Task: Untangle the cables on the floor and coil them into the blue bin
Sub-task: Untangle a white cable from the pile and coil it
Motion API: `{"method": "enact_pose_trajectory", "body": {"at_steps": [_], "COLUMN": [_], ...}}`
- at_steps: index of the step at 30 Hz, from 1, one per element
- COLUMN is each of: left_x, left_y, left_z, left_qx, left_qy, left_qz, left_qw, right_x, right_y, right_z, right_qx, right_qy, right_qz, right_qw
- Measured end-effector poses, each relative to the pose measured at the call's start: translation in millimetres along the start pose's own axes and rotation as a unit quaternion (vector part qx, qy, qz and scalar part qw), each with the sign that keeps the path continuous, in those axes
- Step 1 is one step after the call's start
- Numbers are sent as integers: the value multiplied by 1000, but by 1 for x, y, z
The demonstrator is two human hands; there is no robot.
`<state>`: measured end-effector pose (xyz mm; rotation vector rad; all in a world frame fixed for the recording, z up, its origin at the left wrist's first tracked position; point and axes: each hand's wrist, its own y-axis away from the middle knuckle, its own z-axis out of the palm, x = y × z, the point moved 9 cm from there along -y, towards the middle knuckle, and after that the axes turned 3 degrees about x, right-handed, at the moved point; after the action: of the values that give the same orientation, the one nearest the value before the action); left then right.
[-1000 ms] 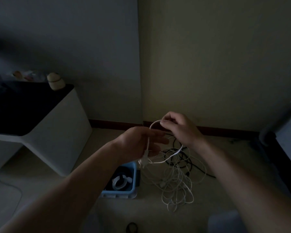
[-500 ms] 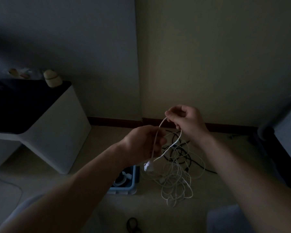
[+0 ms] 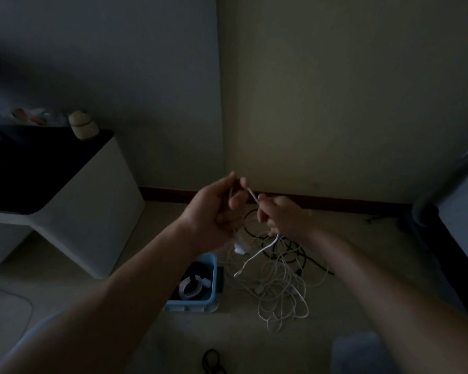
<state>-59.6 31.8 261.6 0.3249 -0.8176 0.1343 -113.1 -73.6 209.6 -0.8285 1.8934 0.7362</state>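
Note:
In dim light, my left hand [image 3: 214, 211] and my right hand [image 3: 281, 215] both grip one white cable [image 3: 253, 196], a short taut stretch running between them. Its plug end dangles below my left hand, and the rest drops from my right hand into a loose white tangle [image 3: 278, 290] on the floor. A black cable [image 3: 289, 256] lies looped under and behind that tangle. The blue bin [image 3: 212, 279] sits on the floor left of the tangle, below my left forearm, with a coiled white cable [image 3: 191, 287] inside.
A white side table [image 3: 92, 201] with a dark top stands at the left against the wall. Dark furniture [image 3: 454, 211] lines the right edge. A small black loop [image 3: 212, 359] lies on the floor near the bottom. A thin white cord [image 3: 14, 295] runs at far left.
My left hand rose and turned palm-up with fingers lifted. My right hand dropped lower and to the right. The loop between them has been drawn into a short straight stretch.

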Motion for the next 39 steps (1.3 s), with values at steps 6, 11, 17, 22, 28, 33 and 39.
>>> {"method": "enact_pose_trajectory", "body": {"at_steps": [6,11,17,22,28,33,39], "left_x": [40,48,55,43,31,5,-27], "left_y": [2,5,5,-1,-5,-10,-9], "left_z": [-29,-51,-59,-54,-47,-31,-23], "left_qx": [59,144,145,159,196,160,124], "left_qy": [49,121,117,34,-115,-272,-271], "left_qz": [87,109,136,119,128,72,-25], "left_qw": [993,976,973,980,966,946,954], "right_x": [22,16,-10,-38,-50,-62,-65], "right_y": [11,8,18,31,43,41,41], "right_z": [24,18,12,18,30,20,-9], "right_qx": [-115,-80,-56,-58,-129,-100,21], "right_qy": [18,-14,104,211,147,92,74], "right_qz": [59,32,-88,-147,-156,-200,-241], "right_qw": [991,996,989,965,968,970,967]}}
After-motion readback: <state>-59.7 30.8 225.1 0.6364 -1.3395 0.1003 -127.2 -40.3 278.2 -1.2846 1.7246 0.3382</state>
